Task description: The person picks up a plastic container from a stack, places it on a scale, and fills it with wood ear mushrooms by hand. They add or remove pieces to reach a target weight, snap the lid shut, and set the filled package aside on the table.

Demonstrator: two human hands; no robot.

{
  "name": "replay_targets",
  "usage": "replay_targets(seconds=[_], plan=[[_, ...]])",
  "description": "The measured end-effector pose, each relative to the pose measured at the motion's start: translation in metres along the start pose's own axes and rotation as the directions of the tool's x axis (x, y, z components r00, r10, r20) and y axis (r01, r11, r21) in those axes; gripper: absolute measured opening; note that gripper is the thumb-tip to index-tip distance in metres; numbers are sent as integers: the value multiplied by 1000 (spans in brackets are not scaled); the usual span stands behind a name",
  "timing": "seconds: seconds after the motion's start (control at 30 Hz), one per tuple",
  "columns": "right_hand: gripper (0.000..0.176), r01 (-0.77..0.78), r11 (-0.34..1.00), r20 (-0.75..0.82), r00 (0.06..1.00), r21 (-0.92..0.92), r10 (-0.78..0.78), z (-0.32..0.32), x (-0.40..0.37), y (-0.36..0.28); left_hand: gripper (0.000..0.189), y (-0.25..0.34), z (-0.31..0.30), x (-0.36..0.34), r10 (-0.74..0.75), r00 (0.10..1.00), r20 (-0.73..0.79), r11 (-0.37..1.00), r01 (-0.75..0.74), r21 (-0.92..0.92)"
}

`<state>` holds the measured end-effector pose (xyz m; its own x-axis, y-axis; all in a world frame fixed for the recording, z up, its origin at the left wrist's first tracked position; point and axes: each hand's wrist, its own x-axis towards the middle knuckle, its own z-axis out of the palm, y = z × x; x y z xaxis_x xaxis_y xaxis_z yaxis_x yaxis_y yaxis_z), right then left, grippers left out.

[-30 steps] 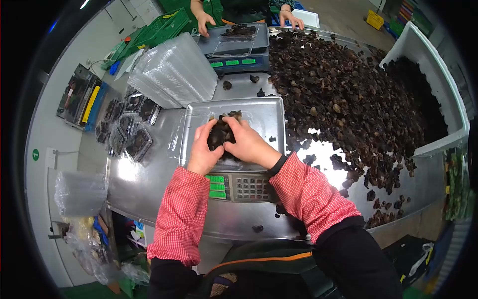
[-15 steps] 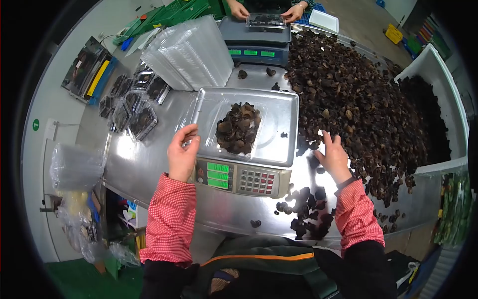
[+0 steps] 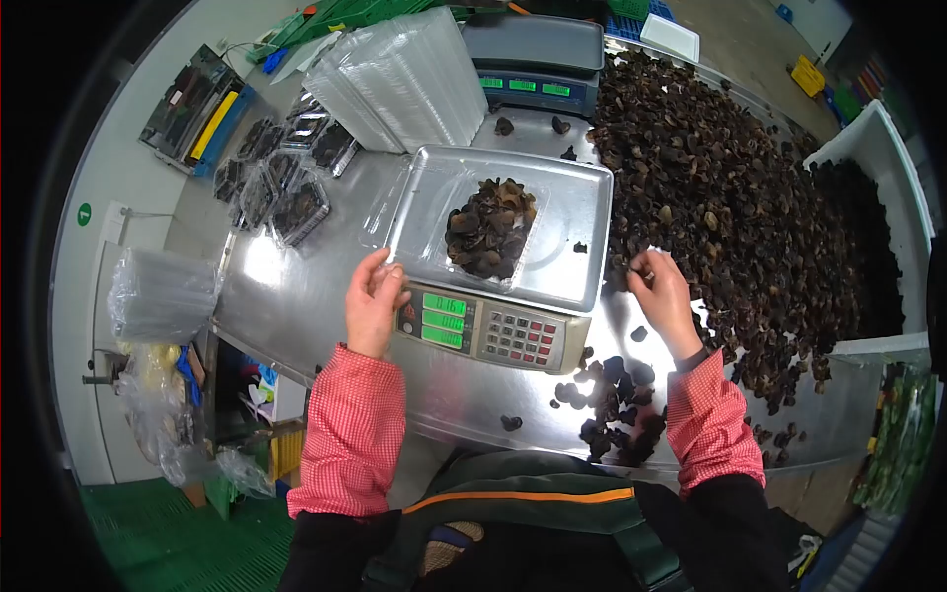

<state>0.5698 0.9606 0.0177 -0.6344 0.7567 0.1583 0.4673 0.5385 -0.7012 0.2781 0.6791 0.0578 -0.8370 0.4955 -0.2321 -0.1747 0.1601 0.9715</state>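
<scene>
The left hand [image 3: 373, 298] sits at the front left corner of the scale [image 3: 493, 335], wrist straight and fingers loosely curled against the edge of the clear container [image 3: 490, 229]. Whether it grips that edge cannot be told. The container, heaped with dark dried fungus, rests on the scale's metal pan [image 3: 577, 252]. The right hand [image 3: 659, 296] reaches out to the right, well apart from the left, its fingertips pinched on a dark piece [image 3: 632, 266] at the near edge of the big fungus pile [image 3: 740, 187]. The pile spreads over the shiny steel surface [image 3: 296, 306]. Further back stand a stack of empty clear trays [image 3: 395, 84], some filled trays [image 3: 286, 178] and a second scale [image 3: 538, 59]. A white crate [image 3: 912, 212] holds more fungus at the right.
</scene>
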Motion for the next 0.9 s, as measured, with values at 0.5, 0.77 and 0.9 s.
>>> replay_targets(seconds=[0.5,0.77,0.9], plan=[[28,97,987,-27,995,129,-94,46,89,-75,65,9,19,39,-188,971,-147,905,113,-411],[43,-275,919,265,943,283,201,87,130,-69,38,5,83,-21,662,628,410,248,-699,671],[25,-456,634,407,883,624,235,97,122,-66,44,-12,82,-20,471,870,144,668,-459,586]])
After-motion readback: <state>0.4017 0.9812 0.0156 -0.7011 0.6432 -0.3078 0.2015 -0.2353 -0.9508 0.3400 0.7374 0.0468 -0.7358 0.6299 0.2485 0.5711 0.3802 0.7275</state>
